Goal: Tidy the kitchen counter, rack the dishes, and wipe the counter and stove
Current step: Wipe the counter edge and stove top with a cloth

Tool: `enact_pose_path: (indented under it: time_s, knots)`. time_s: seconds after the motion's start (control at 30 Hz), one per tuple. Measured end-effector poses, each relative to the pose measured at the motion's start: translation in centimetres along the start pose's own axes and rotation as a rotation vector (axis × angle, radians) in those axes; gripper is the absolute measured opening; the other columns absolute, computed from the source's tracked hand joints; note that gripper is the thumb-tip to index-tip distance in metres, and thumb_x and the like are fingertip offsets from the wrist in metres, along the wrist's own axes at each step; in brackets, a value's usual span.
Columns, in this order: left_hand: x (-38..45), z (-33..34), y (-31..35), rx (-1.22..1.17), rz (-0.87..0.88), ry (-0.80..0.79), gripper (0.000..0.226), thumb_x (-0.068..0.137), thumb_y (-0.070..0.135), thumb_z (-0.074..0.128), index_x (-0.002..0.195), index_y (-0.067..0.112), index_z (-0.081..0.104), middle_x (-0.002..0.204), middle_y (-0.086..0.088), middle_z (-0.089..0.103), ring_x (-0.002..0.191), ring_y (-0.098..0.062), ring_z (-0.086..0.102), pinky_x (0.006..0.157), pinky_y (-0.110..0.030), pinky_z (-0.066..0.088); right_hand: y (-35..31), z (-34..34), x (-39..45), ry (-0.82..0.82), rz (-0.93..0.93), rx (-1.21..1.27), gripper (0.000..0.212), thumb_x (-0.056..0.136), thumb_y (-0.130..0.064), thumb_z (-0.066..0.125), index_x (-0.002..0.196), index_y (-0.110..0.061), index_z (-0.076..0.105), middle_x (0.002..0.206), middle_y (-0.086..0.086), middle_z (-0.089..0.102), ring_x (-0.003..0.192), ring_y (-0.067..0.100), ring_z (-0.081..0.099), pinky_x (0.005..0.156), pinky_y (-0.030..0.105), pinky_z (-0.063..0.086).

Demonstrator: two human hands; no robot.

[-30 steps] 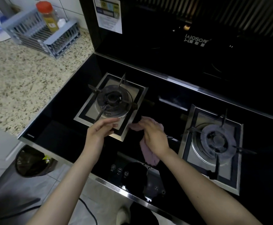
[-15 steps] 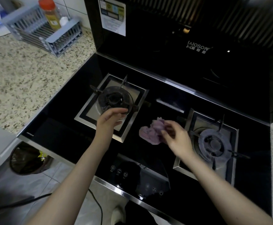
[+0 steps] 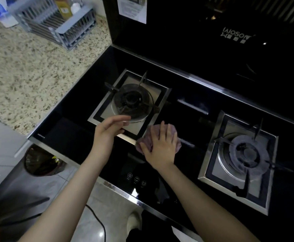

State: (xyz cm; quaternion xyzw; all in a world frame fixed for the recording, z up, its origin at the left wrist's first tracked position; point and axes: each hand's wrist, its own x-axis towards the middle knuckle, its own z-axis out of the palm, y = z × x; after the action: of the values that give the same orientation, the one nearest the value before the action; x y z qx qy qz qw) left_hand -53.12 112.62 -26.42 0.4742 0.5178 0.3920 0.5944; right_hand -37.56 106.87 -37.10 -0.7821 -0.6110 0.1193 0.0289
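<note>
The right hand (image 3: 160,145) presses flat on the pinkish cloth (image 3: 173,132), fingers spread and straight, while the left hand (image 3: 107,130) grasps nothing, its fingers loosely extended over the near edge of the left burner (image 3: 132,100). Half a second ago the cloth lay bunched and pinched at the fingertips nearer the right burner (image 3: 245,152); now it is flattened under the palm and has slid toward nine o'clock, on the black glass of the stove (image 3: 72,137) between the two burners, touching the left burner's steel frame. I judge the stove wipe to be under way, with the glass toward six o'clock not yet reached. Most of the cloth is hidden beneath the hand. Whether the left fingertips touch the burner I cannot tell. The rack (image 3: 58,23) at eleven o'clock is blurred and cut off, its contents unclear.
</note>
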Motion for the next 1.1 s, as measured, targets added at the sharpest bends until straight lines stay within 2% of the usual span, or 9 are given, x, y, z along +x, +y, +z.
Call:
enact_pose_path:
  time_s: [0.1,0.23,0.3,0.5,0.63,0.8,0.87,0.97,1.1]
  knots:
    - [-0.4,0.2,-0.3,0.0,-0.004,-0.01,0.025,0.092,0.007,0.049,0.096,0.016,0.072,0.104,-0.005,0.07,0.103,-0.024,0.064,0.089,-0.04,0.049,-0.7,0.8,-2.2,-0.026,-0.088,-0.061,0.077,0.085,-0.064,0.027,0.149,-0.023,0.021,0.158,0.017,0.008,0.146,0.036,-0.003,0.116,0.051,-0.008]
    - [-0.9,0.9,-0.4,0.008,-0.011,-0.056,0.024,0.091,0.007,0.05,0.096,0.015,0.072,0.106,-0.003,0.07,0.104,-0.025,0.063,0.093,-0.043,0.047,2.1,0.2,-4.4,-0.026,-0.202,-0.095,0.071,0.084,-0.064,0.03,0.146,-0.03,0.032,0.157,0.011,0.021,0.146,0.033,0.012,0.115,0.054,-0.005]
    - [-1.1,1.5,-0.2,0.02,-0.011,-0.09,0.023,0.091,0.007,0.05,0.098,0.013,0.071,0.107,-0.003,0.07,0.105,-0.024,0.063,0.094,-0.043,0.047,5.0,-0.4,-4.8,-0.01,-0.133,-0.094,0.068,0.085,-0.063,0.03,0.145,-0.031,0.033,0.157,0.01,0.02,0.146,0.032,0.012,0.115,0.056,-0.003]
    - [-1.5,1.8,0.4,0.031,-0.011,-0.155,0.022,0.091,0.008,0.051,0.097,0.015,0.071,0.11,-0.004,0.069,0.105,-0.023,0.063,0.09,-0.037,0.049,10.2,-1.7,-0.1,0.008,0.172,-0.081,0.066,0.092,-0.057,0.03,0.151,-0.03,0.013,0.159,0.014,0.002,0.146,0.034,-0.004,0.115,0.055,-0.004]
    - [-1.9,0.8,0.4,0.027,-0.01,-0.154,0.023,0.091,0.008,0.051,0.098,0.015,0.071,0.108,-0.002,0.07,0.102,-0.021,0.065,0.086,-0.036,0.053,7.8,-1.3,3.2,0.012,0.251,0.025,0.066,0.092,-0.06,0.027,0.15,-0.032,0.013,0.16,0.01,-0.002,0.145,0.035,-0.008,0.113,0.057,-0.008]
    - [-2.5,-0.2,0.1,0.028,0.003,-0.137,0.023,0.09,0.009,0.052,0.097,0.018,0.072,0.109,-0.003,0.07,0.102,-0.021,0.066,0.081,-0.031,0.053,2.4,0.2,0.1,0.016,0.079,0.006,0.069,0.087,-0.065,0.026,0.148,-0.033,0.019,0.159,0.011,0.004,0.145,0.037,-0.004,0.112,0.058,-0.006]
    - [-3.0,-0.1,-0.1,0.03,-0.007,-0.136,0.023,0.09,0.008,0.052,0.097,0.017,0.072,0.109,-0.003,0.07,0.102,-0.02,0.066,0.081,-0.031,0.052,-0.3,0.6,-2.1,-0.005,0.047,0.021,0.068,0.087,-0.064,0.016,0.148,-0.032,0.018,0.159,0.012,0.006,0.144,0.037,-0.005,0.112,0.058,-0.006]
    - [-3.9,0.0,-0.1,0.034,-0.006,-0.142,0.024,0.09,0.007,0.052,0.097,0.018,0.072,0.108,-0.004,0.07,0.102,-0.021,0.066,0.084,-0.035,0.051,-4.0,1.5,-5.2,-0.059,-0.008,0.031,0.071,0.087,-0.062,0.001,0.149,-0.028,0.007,0.159,0.012,-0.003,0.144,0.037,-0.013,0.111,0.057,-0.014]
    - [-5.3,-0.1,0.4,0.061,0.03,-0.152,0.024,0.09,0.006,0.05,0.1,0.014,0.071,0.106,-0.005,0.071,0.104,-0.024,0.065,0.089,-0.04,0.05,-5.9,2.6,-7.9,-0.122,-0.146,0.025,0.066,0.095,-0.056,0.022,0.151,-0.025,0.006,0.158,0.012,-0.014,0.143,0.035,-0.019,0.108,0.052,-0.022]
